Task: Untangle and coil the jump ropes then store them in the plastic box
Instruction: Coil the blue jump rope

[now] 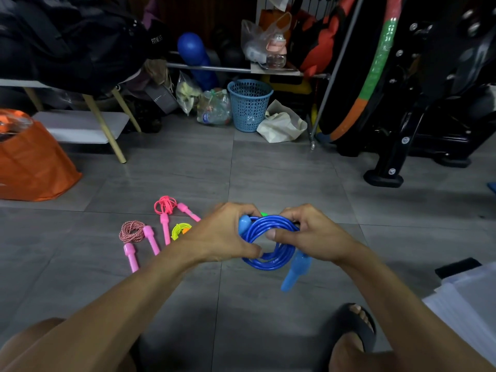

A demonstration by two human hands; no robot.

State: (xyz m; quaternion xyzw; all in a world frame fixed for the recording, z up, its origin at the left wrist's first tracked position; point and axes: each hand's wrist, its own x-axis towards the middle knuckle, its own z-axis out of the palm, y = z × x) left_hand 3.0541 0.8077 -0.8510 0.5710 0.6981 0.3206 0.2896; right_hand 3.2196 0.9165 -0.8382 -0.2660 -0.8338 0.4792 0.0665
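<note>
I see both hands curled on the blue rope (271, 242), held above the floor (281, 167): left hand (222, 234) grips one handle, right hand (311, 232) pinches the coil. The other handle hangs down. The box (467, 296) lies right, nearer my right hand.

Both bare forearms are reaching forward and converging in front of the body. The left hand (222, 232) is curling its fingers around the blue jump rope (271, 248) coil, thumb tucked under at the lower edge. The right hand (311, 232) is pinching the coil's opposite side, thumb pressing across the strands
</note>
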